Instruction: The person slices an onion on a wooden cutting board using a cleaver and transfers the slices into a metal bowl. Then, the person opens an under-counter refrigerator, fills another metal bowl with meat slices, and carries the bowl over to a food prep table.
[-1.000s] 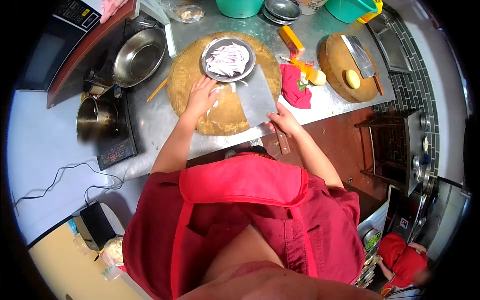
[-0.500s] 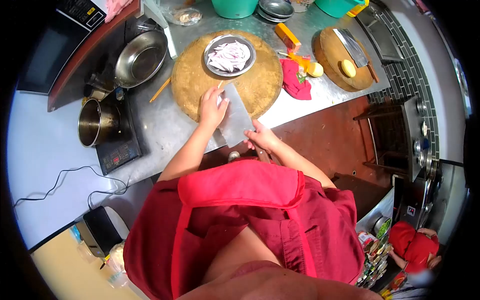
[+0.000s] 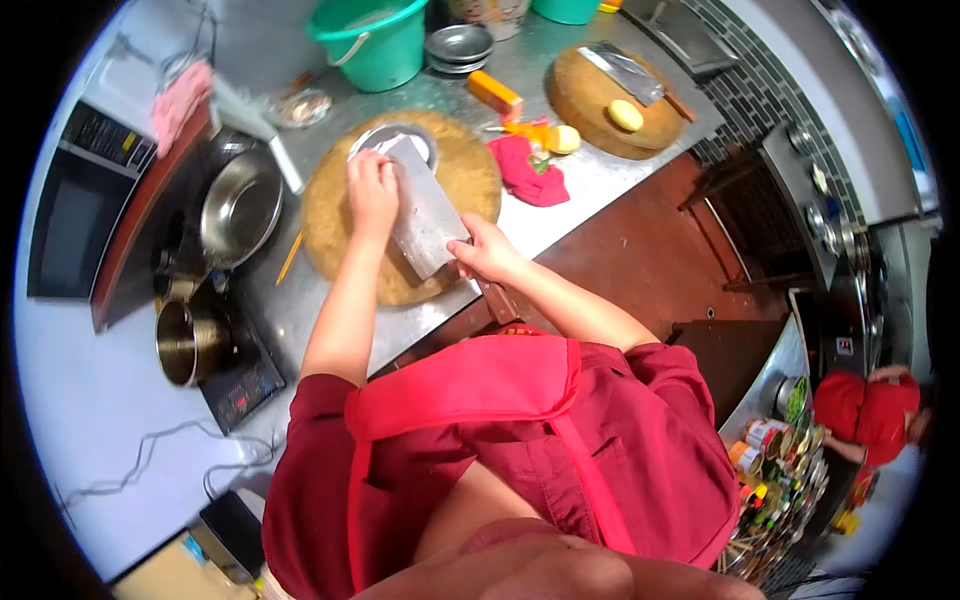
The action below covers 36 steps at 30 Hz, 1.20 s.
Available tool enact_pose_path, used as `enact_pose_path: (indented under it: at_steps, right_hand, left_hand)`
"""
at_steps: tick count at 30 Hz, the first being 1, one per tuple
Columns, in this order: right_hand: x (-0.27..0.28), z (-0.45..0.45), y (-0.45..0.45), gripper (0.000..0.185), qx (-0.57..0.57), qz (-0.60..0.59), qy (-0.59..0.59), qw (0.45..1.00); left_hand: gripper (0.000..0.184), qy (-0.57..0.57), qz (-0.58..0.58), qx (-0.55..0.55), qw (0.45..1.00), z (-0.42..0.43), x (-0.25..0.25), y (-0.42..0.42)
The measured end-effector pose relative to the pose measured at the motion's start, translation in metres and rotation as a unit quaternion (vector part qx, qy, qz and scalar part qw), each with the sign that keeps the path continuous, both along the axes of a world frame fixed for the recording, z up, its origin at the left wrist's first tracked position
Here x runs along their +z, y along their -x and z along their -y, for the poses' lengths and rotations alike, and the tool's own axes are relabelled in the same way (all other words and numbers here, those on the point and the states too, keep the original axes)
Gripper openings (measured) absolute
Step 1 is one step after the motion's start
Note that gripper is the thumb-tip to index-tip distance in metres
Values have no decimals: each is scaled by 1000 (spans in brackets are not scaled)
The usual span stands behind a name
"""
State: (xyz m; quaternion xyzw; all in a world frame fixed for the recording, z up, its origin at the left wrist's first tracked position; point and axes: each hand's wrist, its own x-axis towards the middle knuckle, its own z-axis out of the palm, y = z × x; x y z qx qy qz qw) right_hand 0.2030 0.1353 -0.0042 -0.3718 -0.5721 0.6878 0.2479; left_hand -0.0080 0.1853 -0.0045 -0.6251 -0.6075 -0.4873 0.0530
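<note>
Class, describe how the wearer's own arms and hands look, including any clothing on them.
The left hand and right hand are ungloved, and the forearms are bare, with no watch or bracelet visible. Short, loose, dark red sleeves cover the upper arms. Fine details on the fingers are too small to tell.

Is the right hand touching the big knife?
Touching. The head view shows the right hand gripping the big knife near where blade meets handle, with the thumb lying over the blade.
</note>
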Motion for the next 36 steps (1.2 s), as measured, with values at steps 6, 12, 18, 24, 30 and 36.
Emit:
enact_pose_path:
  at_steps: [6,12,18,24,30,36]
  right_hand:
    - [-27,-24,-44,33,-137,-39,64,988]
    - [-63,-62,-37,32,-167,-63,131,975]
    - [-109,-85,25,30,-48,-16,-62,997]
    - [-43,-97,8,27,161,185,29,969]
    - [-20,-76,-14,35,155,365,-203,895]
    - [-19,-22,-58,35,-20,-79,72,994]
  left_hand:
    - [17,114,-71,-24,991,-64,-59,48]
    - [39,141,-81,79,983,-59,-52,84]
    - [19,433,434,-26,789,-43,-65,129]
    - [8,439,412,24,798,-18,-35,124]
    - [8,371,322,23,871,-17,-9,127]
    - [15,415,325,-177,831,-24,36,24]
